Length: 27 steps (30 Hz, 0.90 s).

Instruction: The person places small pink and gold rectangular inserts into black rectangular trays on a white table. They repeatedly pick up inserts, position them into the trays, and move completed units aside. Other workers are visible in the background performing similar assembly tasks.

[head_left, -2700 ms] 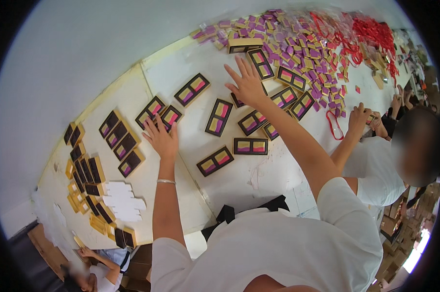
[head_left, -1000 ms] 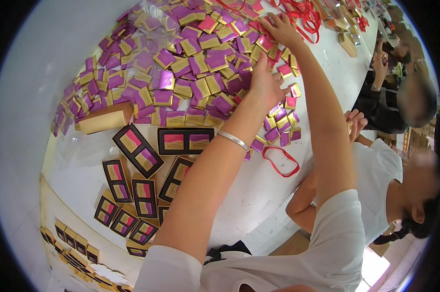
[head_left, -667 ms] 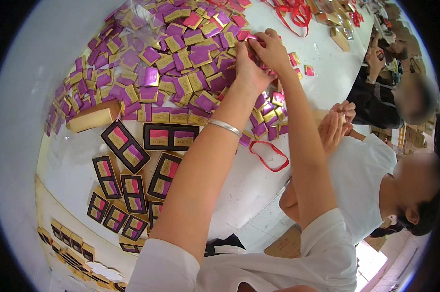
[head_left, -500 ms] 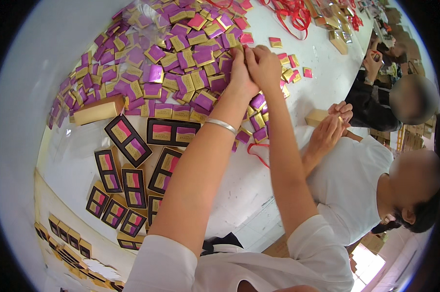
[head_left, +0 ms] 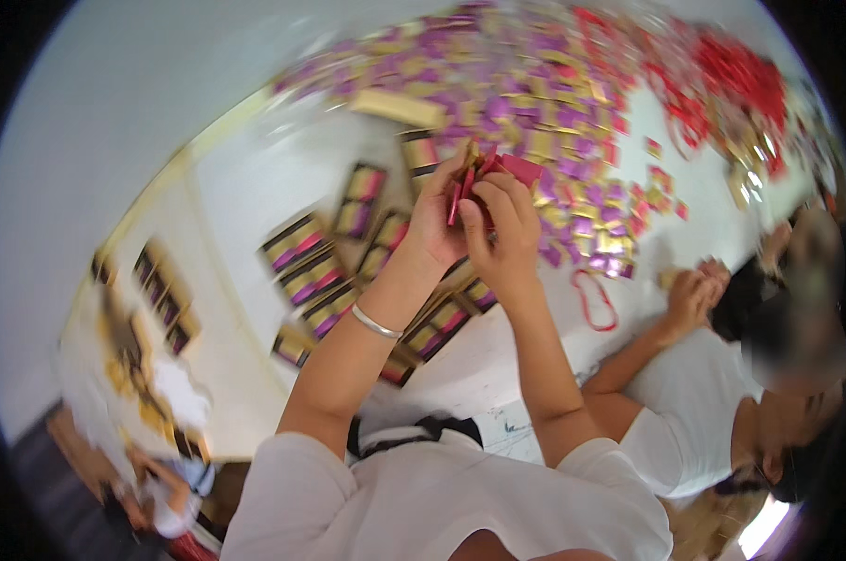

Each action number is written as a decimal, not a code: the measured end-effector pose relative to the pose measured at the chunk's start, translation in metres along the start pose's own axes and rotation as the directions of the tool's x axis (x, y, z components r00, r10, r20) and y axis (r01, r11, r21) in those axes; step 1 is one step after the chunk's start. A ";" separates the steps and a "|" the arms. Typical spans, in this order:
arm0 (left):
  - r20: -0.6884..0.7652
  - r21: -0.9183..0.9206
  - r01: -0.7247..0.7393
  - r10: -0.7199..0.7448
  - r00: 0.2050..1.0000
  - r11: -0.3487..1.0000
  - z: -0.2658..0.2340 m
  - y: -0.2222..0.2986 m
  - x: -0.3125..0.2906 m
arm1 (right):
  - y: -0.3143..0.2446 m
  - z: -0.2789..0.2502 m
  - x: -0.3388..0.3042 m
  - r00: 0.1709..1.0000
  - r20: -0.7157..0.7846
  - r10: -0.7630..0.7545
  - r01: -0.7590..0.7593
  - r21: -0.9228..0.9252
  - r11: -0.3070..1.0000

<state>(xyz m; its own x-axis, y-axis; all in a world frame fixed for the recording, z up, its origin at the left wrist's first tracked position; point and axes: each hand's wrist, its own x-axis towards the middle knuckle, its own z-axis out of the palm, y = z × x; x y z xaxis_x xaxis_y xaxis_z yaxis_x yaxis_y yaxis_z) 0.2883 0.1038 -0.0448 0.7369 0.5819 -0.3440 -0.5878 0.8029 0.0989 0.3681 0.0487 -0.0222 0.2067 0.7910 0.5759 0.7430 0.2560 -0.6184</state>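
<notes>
Several pink foil-wrapped squares (head_left: 471, 183) are bunched between my two hands, raised above the table. My left hand (head_left: 439, 217), with a silver bangle at the wrist, is closed around them from the left. Fingers of my right hand (head_left: 505, 221) press on them from the other side, and another pink square (head_left: 521, 169) sticks out past its fingertips. Beyond my hands lies a large heap of purple, pink and gold foil squares (head_left: 535, 112), blurred by motion. Below my hands are black-and-gold boxes (head_left: 297, 248) with pink and purple pieces in their compartments.
A long gold box (head_left: 400, 107) lies beside the heap. Red ribbon (head_left: 736, 79) is piled at the far right, and a red ribbon loop (head_left: 595, 301) lies nearer. At my right, a co-worker's hands (head_left: 699, 292) are over the table. More boxes (head_left: 164, 294) stand at the left.
My hands have lifted from the right of the heap and come nearer, with pink squares now visible in them. The whole view has swung left, showing more of the table there.
</notes>
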 end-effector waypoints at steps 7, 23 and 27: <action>-0.188 -0.115 -0.262 0.238 0.953 0.958 -0.048 0.057 -0.221 | -0.173 0.056 -0.055 0.879 0.430 -0.208 -0.006 0.445 0.896; -0.277 0.374 -0.231 0.346 0.897 0.898 -0.177 0.193 -0.526 | -0.433 0.195 -0.136 0.754 0.650 0.099 -0.657 0.741 0.138; -0.192 0.572 -0.158 0.319 0.928 0.805 -0.176 0.220 -0.561 | -0.456 0.217 -0.140 0.607 0.787 0.110 -0.783 0.616 -0.088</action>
<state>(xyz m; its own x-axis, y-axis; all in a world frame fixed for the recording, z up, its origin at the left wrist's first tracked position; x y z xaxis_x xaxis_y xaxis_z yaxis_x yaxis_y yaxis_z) -0.3129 -0.0685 0.0057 0.4327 0.7711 -0.4672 -0.3990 0.6285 0.6677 -0.1379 -0.0588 0.0634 -0.2935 0.9458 -0.1392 -0.6193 -0.2991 -0.7260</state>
